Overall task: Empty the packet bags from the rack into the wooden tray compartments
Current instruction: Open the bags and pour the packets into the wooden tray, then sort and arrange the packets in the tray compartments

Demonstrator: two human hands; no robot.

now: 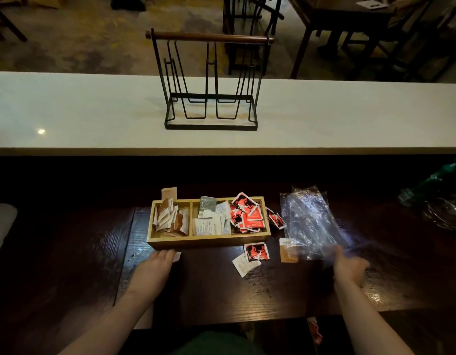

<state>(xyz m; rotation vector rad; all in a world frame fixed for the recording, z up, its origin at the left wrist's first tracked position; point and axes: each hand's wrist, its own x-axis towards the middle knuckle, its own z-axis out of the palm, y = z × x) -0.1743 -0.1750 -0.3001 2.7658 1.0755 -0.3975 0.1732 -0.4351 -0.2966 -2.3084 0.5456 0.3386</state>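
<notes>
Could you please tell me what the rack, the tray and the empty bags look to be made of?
Rack: thin black metal rod, apparently matte, with a brown wooden top bar. Tray: pale wood, grain faintly visible. Bags: clear, glossy plastic film, crinkled and see-through.

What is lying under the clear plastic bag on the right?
An orange-and-white packet shows partly under the clear plastic bag, near the right hand. Elsewhere only dark table shows through; glare and blur may hide more.
</notes>
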